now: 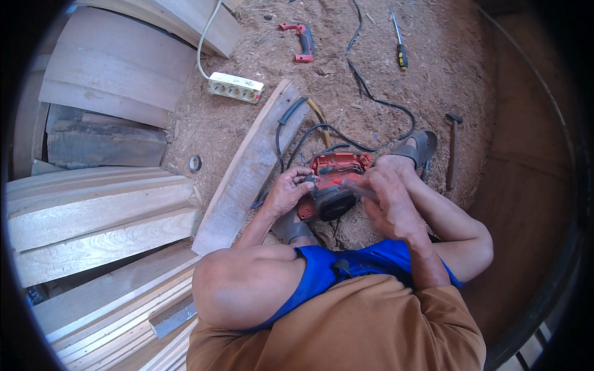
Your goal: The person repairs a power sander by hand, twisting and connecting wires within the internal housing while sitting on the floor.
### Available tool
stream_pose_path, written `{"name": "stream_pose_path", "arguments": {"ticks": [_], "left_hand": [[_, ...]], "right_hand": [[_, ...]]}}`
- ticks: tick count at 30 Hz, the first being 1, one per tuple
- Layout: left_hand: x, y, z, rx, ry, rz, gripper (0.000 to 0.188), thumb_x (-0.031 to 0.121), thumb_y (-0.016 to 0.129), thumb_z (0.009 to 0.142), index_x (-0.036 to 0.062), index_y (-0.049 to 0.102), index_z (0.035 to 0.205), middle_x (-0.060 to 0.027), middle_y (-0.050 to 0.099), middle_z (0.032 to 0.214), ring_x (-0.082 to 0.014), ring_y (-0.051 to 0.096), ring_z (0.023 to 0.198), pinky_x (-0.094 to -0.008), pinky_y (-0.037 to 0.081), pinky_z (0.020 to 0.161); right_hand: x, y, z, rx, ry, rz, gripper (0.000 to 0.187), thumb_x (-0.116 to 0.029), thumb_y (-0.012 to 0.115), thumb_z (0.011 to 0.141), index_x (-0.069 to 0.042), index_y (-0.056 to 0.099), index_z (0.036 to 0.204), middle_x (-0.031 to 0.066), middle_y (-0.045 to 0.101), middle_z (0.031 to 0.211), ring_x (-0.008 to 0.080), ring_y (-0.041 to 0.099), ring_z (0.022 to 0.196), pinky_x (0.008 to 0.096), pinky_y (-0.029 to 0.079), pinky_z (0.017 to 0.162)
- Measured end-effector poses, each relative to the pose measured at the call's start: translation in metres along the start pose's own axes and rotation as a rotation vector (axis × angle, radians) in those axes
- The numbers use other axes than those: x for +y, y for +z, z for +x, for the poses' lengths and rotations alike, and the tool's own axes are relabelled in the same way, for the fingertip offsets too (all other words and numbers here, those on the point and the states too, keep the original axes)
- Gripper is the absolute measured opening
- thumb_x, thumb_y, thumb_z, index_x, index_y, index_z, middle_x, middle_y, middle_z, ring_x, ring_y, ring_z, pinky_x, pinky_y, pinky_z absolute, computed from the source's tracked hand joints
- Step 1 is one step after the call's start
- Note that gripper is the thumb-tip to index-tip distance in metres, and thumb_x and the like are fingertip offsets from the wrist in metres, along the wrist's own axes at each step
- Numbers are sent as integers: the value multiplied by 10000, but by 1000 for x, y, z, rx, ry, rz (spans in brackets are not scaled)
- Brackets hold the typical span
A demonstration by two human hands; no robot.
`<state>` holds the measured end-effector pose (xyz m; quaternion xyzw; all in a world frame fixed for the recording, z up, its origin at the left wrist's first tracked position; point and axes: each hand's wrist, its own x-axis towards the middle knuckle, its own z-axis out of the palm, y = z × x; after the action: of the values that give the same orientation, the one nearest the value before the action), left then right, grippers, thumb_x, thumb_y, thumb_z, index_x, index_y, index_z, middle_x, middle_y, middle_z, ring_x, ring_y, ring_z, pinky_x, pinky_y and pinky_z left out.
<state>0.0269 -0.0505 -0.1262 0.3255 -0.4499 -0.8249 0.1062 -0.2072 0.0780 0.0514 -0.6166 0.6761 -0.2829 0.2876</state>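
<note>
A red and black power tool (337, 196) with its housing opened sits on the ground between my feet, with wires and inner parts showing. At its left side my left hand (289, 188) pinches a small dark part (310, 179) against the housing. Over the tool's right side, my right hand (390, 201) is closed and a little blurred; a greyish, see-through-looking shape sticks out of it toward the tool, and I cannot make out its kind. A black cable (346, 141) loops behind the tool. The loose red and black handle cover (304, 44) lies farther off.
A wooden board (238, 185) lies left of the tool, near a tape roll (195, 163) and a white power strip (235, 87). A screwdriver (401, 54) lies at the far right, a hammer (453, 151) nearer. Stacked planks (102, 210) line the left; sawdust covers the ground.
</note>
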Motion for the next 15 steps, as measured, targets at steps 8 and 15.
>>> {"name": "stream_pose_path", "arguments": {"ticks": [8,15], "left_hand": [[1,-1,0,18,14,-48,359,42,684,936,-8,539,1261,-57,658,1103,-99,620,1013,-260,517,923],[-3,-2,1,-50,-16,-164,348,83,668,966,0,536,1278,-69,656,1116,-117,625,1027,-286,540,918]], "right_hand": [[59,-17,10,322,398,278,214,-32,646,872,-18,629,1084,143,634,937,297,622,918,391,488,828],[165,13,2,502,482,-177,198,-122,632,938,-9,641,1100,143,662,963,268,653,900,378,520,813]]}}
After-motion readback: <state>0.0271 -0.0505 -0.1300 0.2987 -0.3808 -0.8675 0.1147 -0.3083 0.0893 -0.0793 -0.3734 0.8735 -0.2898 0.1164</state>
